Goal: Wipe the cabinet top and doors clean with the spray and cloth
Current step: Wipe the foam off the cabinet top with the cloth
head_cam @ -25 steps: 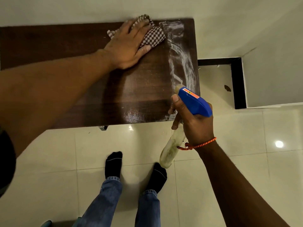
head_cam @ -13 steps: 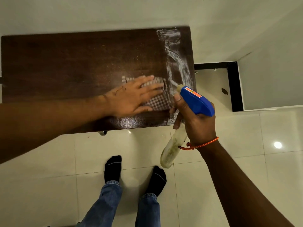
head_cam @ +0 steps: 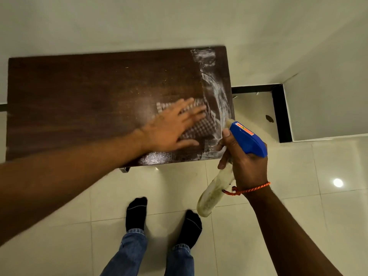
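Note:
The dark wooden cabinet top (head_cam: 83,100) stands against the wall, with white smeared streaks along its right end. My left hand (head_cam: 171,128) lies flat with straight fingers on the checked cloth (head_cam: 197,128), pressing it onto the right front part of the top; both are blurred. My right hand (head_cam: 247,166) grips the spray bottle (head_cam: 215,192) by its neck, just off the cabinet's right front corner. Its blue trigger head (head_cam: 249,140) points toward the cabinet, and the pale body hangs down over the floor. The doors are hidden below the top.
Pale glossy floor tiles (head_cam: 298,176) surround the cabinet. My two feet in black socks (head_cam: 137,214) stand just in front of it. A wall corner with a black skirting (head_cam: 280,116) lies to the right. A metal handle (head_cam: 124,169) peeks out under the front edge.
My left hand swept the cloth from the back edge of the top down to the front right, and is still moving there. The spray bottle in my right hand stayed put.

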A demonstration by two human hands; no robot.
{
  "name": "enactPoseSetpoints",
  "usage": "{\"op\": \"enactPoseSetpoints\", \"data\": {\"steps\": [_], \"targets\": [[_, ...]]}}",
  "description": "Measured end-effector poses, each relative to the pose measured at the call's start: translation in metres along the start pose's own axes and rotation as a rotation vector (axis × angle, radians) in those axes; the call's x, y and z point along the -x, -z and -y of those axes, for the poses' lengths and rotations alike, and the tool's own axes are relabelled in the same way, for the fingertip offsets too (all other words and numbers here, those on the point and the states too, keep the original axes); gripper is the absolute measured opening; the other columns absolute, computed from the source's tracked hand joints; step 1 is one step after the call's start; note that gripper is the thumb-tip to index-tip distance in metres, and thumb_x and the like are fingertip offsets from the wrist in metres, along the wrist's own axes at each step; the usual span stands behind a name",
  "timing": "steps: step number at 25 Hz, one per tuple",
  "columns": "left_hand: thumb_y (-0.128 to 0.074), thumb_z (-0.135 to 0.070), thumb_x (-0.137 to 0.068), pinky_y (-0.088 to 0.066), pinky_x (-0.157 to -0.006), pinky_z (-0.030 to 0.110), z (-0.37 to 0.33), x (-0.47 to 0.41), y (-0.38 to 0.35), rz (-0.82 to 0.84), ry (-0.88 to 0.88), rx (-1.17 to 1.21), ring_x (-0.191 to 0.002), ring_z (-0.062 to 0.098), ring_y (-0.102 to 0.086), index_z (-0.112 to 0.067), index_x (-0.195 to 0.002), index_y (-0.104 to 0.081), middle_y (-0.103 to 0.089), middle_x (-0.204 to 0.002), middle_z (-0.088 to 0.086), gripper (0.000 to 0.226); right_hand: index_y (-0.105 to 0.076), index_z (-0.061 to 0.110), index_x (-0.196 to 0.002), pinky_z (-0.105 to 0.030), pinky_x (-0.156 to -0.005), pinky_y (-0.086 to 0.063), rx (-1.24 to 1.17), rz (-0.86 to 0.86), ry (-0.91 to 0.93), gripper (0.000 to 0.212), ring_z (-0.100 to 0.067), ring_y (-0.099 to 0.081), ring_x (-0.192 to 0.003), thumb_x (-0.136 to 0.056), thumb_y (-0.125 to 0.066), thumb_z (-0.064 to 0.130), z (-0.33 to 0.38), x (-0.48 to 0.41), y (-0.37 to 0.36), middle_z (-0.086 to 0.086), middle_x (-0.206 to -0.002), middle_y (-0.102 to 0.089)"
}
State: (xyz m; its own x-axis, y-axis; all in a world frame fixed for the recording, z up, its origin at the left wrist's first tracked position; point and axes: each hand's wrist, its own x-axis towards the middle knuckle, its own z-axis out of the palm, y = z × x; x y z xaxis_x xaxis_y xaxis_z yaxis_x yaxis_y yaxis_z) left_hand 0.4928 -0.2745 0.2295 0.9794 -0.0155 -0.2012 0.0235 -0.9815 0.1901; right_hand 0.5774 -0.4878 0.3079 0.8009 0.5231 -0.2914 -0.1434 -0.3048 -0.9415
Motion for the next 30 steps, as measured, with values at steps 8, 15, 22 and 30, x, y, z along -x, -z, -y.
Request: {"op": "enactPoseSetpoints", "data": {"steps": [8,15,22,30], "targets": [[-0.061,-0.028,-0.1,-0.032,-0.122,0.046,-0.092,0.113,-0.061,-0.075,-0.241,0.132,-0.149,0.028,-0.036,-0.016,-0.145,-0.051,-0.052,-0.153,0.004,0.047,-0.067,0.017,-0.084,-0.03,-0.046,-0.054,0.017,-0.041,-0.023,0.023,-0.021,-0.06,-0.044,-0.089,-0.064,0.039,0.006,0.002,0.019,-0.007,-0.071,-0.07],[-0.047,-0.036,-0.101,-0.06,-0.091,0.043,-0.109,0.148,0.007,-0.296,1.02,2.367,-0.111,0.03,-0.072,-0.013,-0.136,-0.064,-0.071,-0.129,0.011,0.045,-0.062,0.021,-0.092,-0.033,-0.049,-0.053,0.112,-0.104,-0.034,0.016,-0.025,-0.062,-0.047,-0.092,-0.068,0.036,0.043,-0.059,0.024,-0.012,-0.077,-0.071],[-0.044,-0.066,-0.101,-0.023,-0.122,0.06,-0.076,0.16,0.025,-0.467,0.92,2.693,-0.153,0.038,-0.022,-0.009,-0.158,-0.03,-0.025,-0.165,0.018,0.082,-0.063,0.017,-0.074,-0.037,-0.053,-0.056,0.082,-0.128,-0.125,0.026,-0.023,-0.058,-0.045,-0.091,-0.07,0.035,0.079,-0.113,-0.005,-0.003,-0.06,-0.065],[-0.041,-0.066,-0.101,-0.017,-0.124,0.062,-0.06,0.156,0.021,-0.406,0.748,2.82,-0.153,0.036,-0.023,-0.01,-0.158,-0.028,-0.023,-0.166,0.019,0.081,-0.061,0.019,-0.072,-0.049,-0.065,-0.06,0.139,-0.167,-0.135,0.029,-0.023,-0.061,-0.046,-0.09,-0.069,0.041,0.072,-0.11,-0.007,-0.003,-0.059,-0.065]]}}
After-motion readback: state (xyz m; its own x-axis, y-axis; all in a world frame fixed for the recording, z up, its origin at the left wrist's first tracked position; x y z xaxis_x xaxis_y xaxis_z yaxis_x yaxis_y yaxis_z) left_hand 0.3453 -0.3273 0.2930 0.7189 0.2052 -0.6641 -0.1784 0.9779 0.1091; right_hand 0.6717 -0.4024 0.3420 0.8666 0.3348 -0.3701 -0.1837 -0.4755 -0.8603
